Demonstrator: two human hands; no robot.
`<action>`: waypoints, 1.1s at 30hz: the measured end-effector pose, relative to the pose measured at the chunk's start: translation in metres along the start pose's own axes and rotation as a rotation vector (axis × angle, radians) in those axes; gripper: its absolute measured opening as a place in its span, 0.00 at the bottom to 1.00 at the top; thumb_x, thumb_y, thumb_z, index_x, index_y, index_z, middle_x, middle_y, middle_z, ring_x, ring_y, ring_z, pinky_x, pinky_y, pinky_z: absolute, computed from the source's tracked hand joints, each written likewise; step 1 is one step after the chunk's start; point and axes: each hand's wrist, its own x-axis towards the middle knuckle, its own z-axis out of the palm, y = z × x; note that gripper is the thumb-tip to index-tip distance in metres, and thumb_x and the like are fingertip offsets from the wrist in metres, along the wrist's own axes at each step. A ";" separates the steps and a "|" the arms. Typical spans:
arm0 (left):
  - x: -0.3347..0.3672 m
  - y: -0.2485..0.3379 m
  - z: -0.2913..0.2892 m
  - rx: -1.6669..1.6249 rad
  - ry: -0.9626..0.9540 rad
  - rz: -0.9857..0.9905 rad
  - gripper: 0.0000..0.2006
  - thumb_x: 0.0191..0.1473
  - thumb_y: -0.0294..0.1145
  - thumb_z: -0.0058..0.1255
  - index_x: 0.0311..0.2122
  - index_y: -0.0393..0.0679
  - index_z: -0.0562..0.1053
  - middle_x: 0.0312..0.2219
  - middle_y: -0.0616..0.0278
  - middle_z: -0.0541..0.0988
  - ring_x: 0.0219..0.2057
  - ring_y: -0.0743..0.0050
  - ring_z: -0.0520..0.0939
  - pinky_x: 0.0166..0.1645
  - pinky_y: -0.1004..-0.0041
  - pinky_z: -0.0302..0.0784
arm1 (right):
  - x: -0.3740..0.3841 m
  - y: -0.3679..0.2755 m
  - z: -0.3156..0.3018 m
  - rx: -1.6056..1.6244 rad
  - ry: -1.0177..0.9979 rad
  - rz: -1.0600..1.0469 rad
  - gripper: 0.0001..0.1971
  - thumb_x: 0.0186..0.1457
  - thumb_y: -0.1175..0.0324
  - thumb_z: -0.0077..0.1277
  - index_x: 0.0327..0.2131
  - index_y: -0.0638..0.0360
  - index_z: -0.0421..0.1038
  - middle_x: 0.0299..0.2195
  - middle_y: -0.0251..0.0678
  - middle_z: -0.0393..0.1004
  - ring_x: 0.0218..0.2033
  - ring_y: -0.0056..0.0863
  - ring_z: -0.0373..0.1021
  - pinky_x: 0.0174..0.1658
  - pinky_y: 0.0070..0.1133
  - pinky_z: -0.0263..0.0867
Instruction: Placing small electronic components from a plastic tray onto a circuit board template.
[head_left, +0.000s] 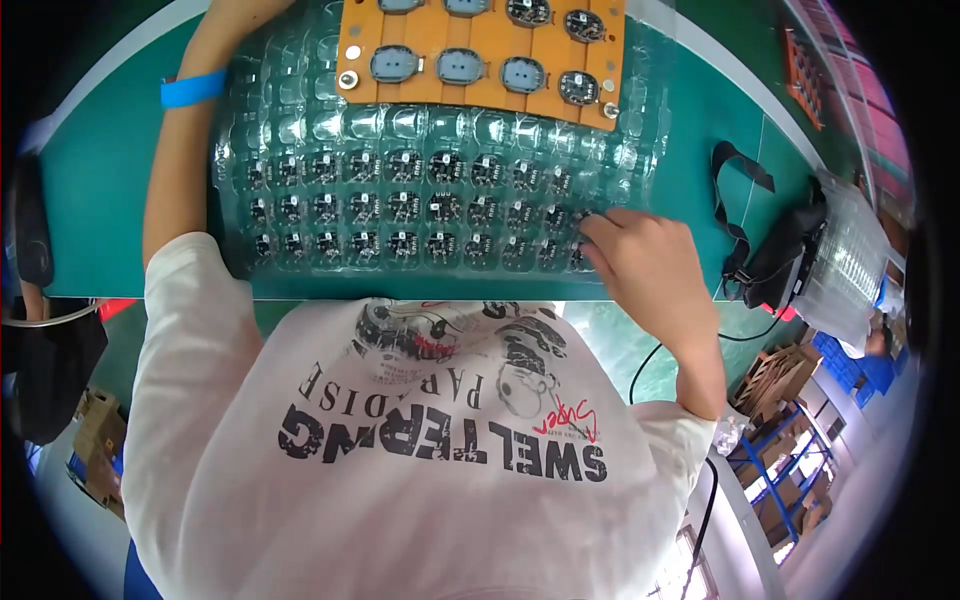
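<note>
A clear plastic blister tray (pixel 290 125) lies on the green table, with rows of small black circuit boards (pixel 404 207) in its nearer pockets. My right hand (pixel 645 262) is at the right end of these rows. Its thumb and fingers are pinched together on a small dark circuit board (pixel 584 216), mostly covered by the fingertips. Over the far part of the tray rests an orange fixture plate (pixel 430 30), holding grey oval housings (pixel 459 67); some have black boards in them. My left hand (pixel 243 12) reaches past the plate's left side, its fingers cut off by the upper edge.
The green table (pixel 108 200) has a curved pale far edge. On its right lie a black strap (pixel 735 215) and a black bag (pixel 785 265), beside a stack of clear plastic trays (pixel 845 270). A black cable (pixel 712 500) hangs at lower right, near a blue shelf rack (pixel 775 480) with cartons.
</note>
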 end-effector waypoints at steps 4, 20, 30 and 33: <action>-0.004 -0.001 0.003 0.090 0.057 0.050 0.11 0.54 0.29 0.50 0.41 0.35 0.75 0.37 0.47 0.79 0.39 0.49 0.80 0.44 0.62 0.76 | 0.006 0.001 -0.001 -0.139 -0.020 -0.127 0.07 0.47 0.72 0.59 0.32 0.60 0.73 0.24 0.38 0.72 0.27 0.41 0.72 0.29 0.35 0.66; -0.003 -0.001 0.001 0.033 0.049 0.087 0.12 0.53 0.28 0.50 0.41 0.33 0.75 0.35 0.46 0.80 0.38 0.47 0.81 0.42 0.62 0.77 | 0.002 0.005 0.002 -0.131 0.064 -0.163 0.10 0.46 0.71 0.60 0.26 0.61 0.68 0.23 0.38 0.70 0.27 0.40 0.72 0.28 0.33 0.66; -0.006 0.000 0.003 -0.002 0.033 0.057 0.11 0.54 0.29 0.50 0.41 0.33 0.74 0.35 0.46 0.80 0.37 0.49 0.81 0.41 0.63 0.77 | -0.002 0.002 0.015 -0.114 0.108 -0.067 0.09 0.46 0.73 0.59 0.28 0.61 0.67 0.23 0.39 0.71 0.26 0.40 0.72 0.28 0.33 0.67; -0.003 -0.003 0.004 0.041 0.037 0.076 0.11 0.54 0.29 0.50 0.41 0.34 0.74 0.35 0.46 0.80 0.37 0.49 0.81 0.42 0.63 0.77 | -0.004 0.005 0.015 -0.130 0.144 -0.132 0.08 0.46 0.74 0.58 0.27 0.61 0.67 0.22 0.39 0.71 0.25 0.39 0.72 0.27 0.32 0.66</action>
